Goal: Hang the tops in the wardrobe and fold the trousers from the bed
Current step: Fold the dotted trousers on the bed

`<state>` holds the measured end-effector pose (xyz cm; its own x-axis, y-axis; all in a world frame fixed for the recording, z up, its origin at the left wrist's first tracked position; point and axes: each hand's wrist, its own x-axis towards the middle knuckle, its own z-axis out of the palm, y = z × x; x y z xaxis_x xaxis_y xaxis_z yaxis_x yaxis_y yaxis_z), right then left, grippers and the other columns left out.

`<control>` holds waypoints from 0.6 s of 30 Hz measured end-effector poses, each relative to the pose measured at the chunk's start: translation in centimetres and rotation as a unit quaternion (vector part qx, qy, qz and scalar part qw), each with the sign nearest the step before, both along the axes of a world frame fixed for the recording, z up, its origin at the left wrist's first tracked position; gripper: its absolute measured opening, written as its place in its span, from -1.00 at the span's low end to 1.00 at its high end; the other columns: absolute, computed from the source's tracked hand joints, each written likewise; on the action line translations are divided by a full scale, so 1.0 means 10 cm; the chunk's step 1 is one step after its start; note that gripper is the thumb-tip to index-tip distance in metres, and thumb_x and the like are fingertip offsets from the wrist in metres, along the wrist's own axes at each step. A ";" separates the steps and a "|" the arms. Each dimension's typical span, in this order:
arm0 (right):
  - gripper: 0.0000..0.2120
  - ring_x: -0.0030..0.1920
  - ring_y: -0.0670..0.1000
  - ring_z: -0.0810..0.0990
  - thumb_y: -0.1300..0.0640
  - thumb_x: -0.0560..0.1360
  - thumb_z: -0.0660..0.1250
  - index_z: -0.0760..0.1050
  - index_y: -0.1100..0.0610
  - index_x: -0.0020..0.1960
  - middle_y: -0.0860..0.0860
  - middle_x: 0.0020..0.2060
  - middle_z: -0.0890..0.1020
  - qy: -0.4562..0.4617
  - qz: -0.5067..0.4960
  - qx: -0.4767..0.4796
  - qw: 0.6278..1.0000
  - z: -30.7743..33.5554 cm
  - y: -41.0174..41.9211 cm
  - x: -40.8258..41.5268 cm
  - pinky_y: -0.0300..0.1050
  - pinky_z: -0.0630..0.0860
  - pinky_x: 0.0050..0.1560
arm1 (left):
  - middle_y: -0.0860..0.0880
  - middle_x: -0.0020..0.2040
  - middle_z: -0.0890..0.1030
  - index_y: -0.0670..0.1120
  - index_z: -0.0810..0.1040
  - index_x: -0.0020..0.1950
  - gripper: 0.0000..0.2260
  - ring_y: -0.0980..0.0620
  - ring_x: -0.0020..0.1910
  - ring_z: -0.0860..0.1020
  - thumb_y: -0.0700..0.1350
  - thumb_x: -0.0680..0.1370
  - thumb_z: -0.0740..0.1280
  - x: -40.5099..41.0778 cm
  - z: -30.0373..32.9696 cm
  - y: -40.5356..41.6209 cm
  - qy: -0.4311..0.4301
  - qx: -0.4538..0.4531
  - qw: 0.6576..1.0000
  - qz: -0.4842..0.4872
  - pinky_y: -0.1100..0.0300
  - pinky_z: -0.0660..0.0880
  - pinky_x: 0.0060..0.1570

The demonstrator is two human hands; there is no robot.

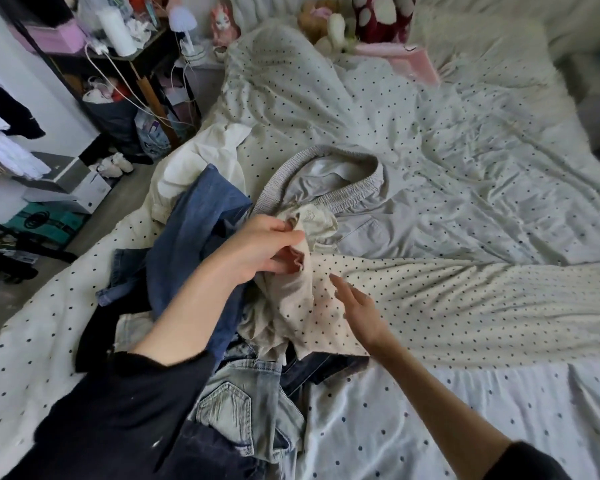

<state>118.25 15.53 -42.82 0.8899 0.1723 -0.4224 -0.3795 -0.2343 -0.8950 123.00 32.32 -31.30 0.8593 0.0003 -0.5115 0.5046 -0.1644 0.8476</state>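
Trousers point(201, 216) and tops lay unsorted on bed point(465, 174); nothing folded. Left hand point(257, 247) fingers pinched cream top point(291, 289); right hand point(357, 306) released, hovering.

A cream top point(312, 299) with small dark dots lies at the middle of a bed whose white cover point(465, 161) carries the same dark polka dots. Pale grey trousers point(361, 202) with a ribbed grey waistband sit beside it. Toward the bed's left edge, mid-blue denim point(194, 237) overlaps a plain white garment point(201, 161); faded light-blue jeans point(243, 403) lie at the near edge. Both sleeves are black.
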 end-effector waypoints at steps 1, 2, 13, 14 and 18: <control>-0.54 0.35 0.01 0.39 -0.15 0.62 -0.01 0.29 0.00 0.44 -0.05 0.39 0.37 0.057 -0.037 0.076 0.995 0.00 -0.19 0.01 0.03 0.33 0.35 | -0.12 -0.23 0.58 -0.19 0.53 -0.13 -0.96 0.07 -0.36 0.60 -0.27 0.53 0.33 0.07 -0.03 -0.26 0.002 -0.004 1.000 -0.005 0.22 0.59 -0.40; -0.50 0.29 0.04 0.44 -0.18 0.61 -0.05 0.28 0.03 0.44 -0.02 0.36 0.40 0.104 -0.066 0.142 0.982 0.00 -0.32 0.02 0.08 0.39 0.28 | -0.13 -0.22 0.58 -0.19 0.51 -0.16 -0.93 0.04 -0.33 0.60 -0.29 0.53 0.32 0.13 -0.10 -0.45 0.005 -0.004 1.000 -0.010 0.21 0.59 -0.39; -0.67 -0.04 0.13 0.60 -0.06 0.61 0.13 0.54 0.16 0.07 0.13 0.01 0.60 0.235 -0.204 0.254 0.916 -0.36 -1.45 0.14 0.04 0.58 -0.15 | 0.02 -0.24 0.62 0.01 0.56 -0.21 -0.76 0.07 -0.25 0.64 -0.27 0.56 0.23 0.09 -1.36 -1.86 -0.020 0.126 0.978 -0.164 0.12 0.62 -0.12; -0.71 -0.02 0.16 0.60 0.00 0.60 0.17 0.54 0.18 0.05 0.16 0.01 0.60 0.224 -0.204 0.230 0.925 -0.38 -1.45 0.14 0.01 0.60 -0.16 | 0.03 -0.22 0.61 0.05 0.53 -0.21 -0.73 0.12 -0.28 0.62 -0.27 0.57 0.22 0.05 -1.37 -1.82 -0.032 0.127 0.981 -0.146 0.18 0.61 -0.18; -0.92 -0.10 0.16 0.61 0.21 0.51 0.33 0.52 0.23 -0.11 0.20 -0.11 0.59 0.174 -0.205 0.117 0.956 -0.38 -1.40 0.18 -0.02 0.62 -0.18 | 0.09 -0.16 0.58 0.01 0.54 -0.14 -0.79 0.21 -0.23 0.51 -0.29 0.54 0.23 0.00 -1.29 -1.37 -0.145 0.249 0.957 -0.020 0.47 0.43 -0.19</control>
